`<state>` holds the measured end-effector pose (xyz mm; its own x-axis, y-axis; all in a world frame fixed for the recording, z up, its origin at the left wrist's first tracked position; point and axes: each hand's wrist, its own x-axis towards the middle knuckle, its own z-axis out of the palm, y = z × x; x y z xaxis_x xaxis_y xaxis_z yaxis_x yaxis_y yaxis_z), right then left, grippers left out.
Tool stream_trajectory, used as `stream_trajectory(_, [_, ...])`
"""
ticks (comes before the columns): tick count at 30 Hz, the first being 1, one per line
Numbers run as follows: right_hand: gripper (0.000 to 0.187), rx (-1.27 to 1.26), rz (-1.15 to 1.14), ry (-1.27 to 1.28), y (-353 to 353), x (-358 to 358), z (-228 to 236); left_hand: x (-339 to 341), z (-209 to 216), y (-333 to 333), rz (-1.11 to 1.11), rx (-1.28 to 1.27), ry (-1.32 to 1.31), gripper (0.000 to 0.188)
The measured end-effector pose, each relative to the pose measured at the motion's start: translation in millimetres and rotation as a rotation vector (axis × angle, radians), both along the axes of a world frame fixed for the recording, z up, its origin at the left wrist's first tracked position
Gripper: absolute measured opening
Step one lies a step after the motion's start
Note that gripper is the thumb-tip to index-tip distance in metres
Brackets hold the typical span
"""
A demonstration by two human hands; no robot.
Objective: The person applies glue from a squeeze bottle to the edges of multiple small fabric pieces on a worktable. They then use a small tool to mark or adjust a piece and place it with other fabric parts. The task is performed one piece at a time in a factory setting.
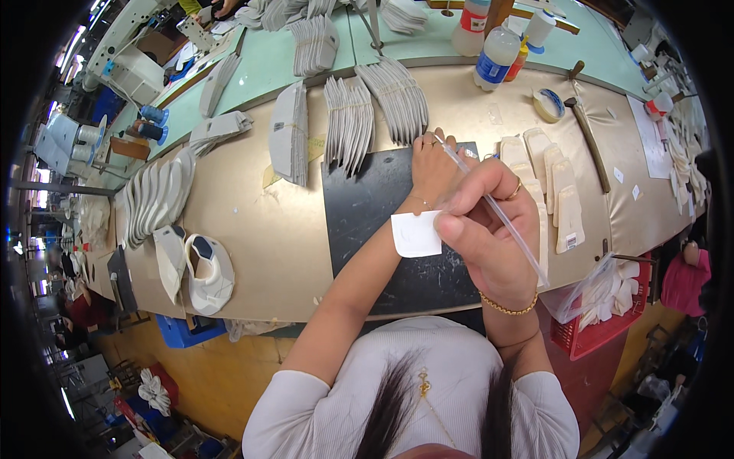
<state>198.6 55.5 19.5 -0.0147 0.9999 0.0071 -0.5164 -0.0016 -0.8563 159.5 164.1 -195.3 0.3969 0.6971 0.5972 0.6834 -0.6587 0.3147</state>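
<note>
My right hand (497, 222) is raised close to the camera, its thumb and forefinger pinching a small white square piece (417, 234) with rounded lower corners and a notch in its top edge. A slim, clear-barrelled pen (506, 216) runs slantwise through the same hand. Beyond it, my left hand (433, 170) rests at the far part of a black mat (367, 222), fingers bent and tips hidden; what they hold, if anything, does not show. Just past those fingers are tied bundles of grey pieces (394, 99). Cream padded pieces (564, 195) lie to the right.
A white shoe upper (210, 274) and stacked curved pieces (157, 187) lie left. Bottles (495, 57), a tape roll (548, 105) and a hammer (589, 141) are at the far right. A red basket (604, 329) stands beside the table. Sewing machines (126, 61) are at the far left.
</note>
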Motion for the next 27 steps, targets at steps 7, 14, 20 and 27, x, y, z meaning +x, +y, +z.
stream_trajectory(7, [0.015,0.167,-0.116,-0.177,7,0,-13,0,-6,12,-0.022,0.045,-0.114,0.033])
stream_trajectory(14, [0.015,0.052,-0.523,-0.672,106,73,-146,-53,27,-3,-0.222,-0.46,-0.45,0.024])
stream_trajectory(20, [0.027,-0.007,-0.467,-1.297,142,88,-201,-158,56,-24,0.125,-0.776,-0.836,0.022])
stream_trajectory(27, [0.045,0.234,-0.495,-1.242,120,37,-200,-283,34,66,0.678,-0.447,-0.495,0.048])
